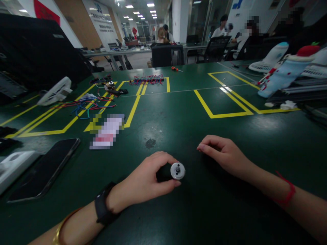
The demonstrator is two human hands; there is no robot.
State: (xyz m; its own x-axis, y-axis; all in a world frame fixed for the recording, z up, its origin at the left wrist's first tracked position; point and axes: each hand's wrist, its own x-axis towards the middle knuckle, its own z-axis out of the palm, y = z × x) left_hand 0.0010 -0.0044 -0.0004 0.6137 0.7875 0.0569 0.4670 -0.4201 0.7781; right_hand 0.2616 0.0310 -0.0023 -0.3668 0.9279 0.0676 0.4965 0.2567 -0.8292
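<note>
Between the thumb and index finger of my left hand [148, 177] is a small round silver motor [178, 170]. Its end face points up, showing a central shaft and two dark holes. A dark watch band and a gold bangle circle my left wrist. To the right, my right hand [222, 151] rests near the green tabletop, apart from the motor. Its fingers are curled, with thumb and index tips together; whether something tiny is pinched there is hidden. A red string is tied round the right forearm.
A phone [46, 170] and a white power strip [15, 166] lie left. Beyond are loose wires [89, 105], a white fan [56, 91], a wire bundle [146, 80] and an orange screwdriver [175, 69]. A light-blue bottle [281, 76] lies right. People sit in the background.
</note>
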